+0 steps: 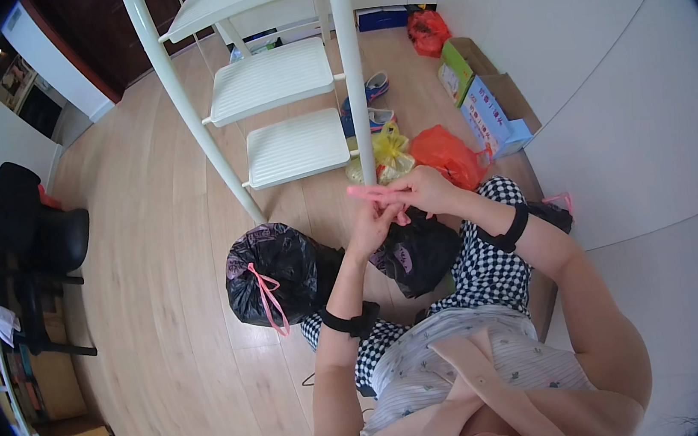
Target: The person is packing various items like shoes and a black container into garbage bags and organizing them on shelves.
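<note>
Between my knees is a black plastic garbage bag (419, 255), with its mouth gathered up under my hands. My right hand (426, 188) pinches the pink drawstring (367, 193), whose loop sticks out to the left above my other hand. Fingers of my left hand (372, 223) close on the drawstring just below, touching the right fingers. Whether a knot is in it cannot be told, since the fingers cover it. A second black garbage bag (277, 271), full and tied with a pink drawstring bow (267, 289), stands by my left knee.
A white step ladder (296, 150) rises ahead. Beyond my right hand lie a red plastic bag (448, 155), a yellow bag (393, 148), sneakers (376, 85) and open cartons (495, 114) against the white cabinet (624, 141). At the left are a black chair (61, 238) and desk.
</note>
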### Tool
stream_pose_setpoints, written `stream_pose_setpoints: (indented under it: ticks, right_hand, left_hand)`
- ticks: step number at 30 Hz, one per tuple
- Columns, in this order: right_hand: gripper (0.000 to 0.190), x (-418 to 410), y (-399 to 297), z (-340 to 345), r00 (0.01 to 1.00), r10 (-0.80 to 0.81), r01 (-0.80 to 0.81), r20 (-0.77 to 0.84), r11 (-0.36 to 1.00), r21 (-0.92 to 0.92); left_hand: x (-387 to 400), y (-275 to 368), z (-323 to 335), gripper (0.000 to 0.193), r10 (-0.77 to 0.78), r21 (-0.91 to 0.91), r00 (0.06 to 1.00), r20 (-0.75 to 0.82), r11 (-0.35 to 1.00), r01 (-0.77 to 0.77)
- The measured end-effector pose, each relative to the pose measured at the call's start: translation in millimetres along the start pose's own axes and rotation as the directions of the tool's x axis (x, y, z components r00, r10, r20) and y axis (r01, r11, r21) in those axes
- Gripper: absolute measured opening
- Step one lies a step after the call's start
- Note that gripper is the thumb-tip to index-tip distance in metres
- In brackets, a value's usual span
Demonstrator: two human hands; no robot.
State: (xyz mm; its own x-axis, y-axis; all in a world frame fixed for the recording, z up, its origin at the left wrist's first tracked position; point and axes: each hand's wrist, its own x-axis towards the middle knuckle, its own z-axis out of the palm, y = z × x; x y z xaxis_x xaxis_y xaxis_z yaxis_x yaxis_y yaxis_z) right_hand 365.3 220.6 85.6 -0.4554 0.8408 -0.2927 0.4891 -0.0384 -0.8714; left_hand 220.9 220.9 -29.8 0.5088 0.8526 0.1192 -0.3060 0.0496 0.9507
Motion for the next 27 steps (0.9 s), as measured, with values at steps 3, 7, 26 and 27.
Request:
stream_pose_setpoints:
  ticks: [3, 7, 26, 27]
  right_hand:
    - [0.024, 12, 39, -1, 0.948, -0.050, 0.128, -0.315, 0.964, 0.234]
    - [0.020, 19, 54, 1, 0.930, -0.102, 0.200, -0.353, 0.947, 0.252]
    - [0.048, 1, 47, -1, 0.893, -0.393, 0.288, -0.221, 0.875, -0.389]
    - [0.048, -6, 49, -2, 0.892, -0.392, 0.286, -0.225, 0.875, -0.391]
  left_hand:
    - [-5, 0, 12, 0.010, -0.100, 0.100, 0.994, -0.046, 0.990, 0.104]
    - [-17, -20, 15, 0.008, 0.043, 0.222, 0.994, -0.098, 0.975, -0.021]
    - [-11, -15, 27, 0.030, -0.060, 0.218, 0.971, -0.233, 0.970, 0.112]
    - [-11, -18, 24, 0.030, -0.059, 0.218, 0.972, -0.229, 0.970, 0.110]
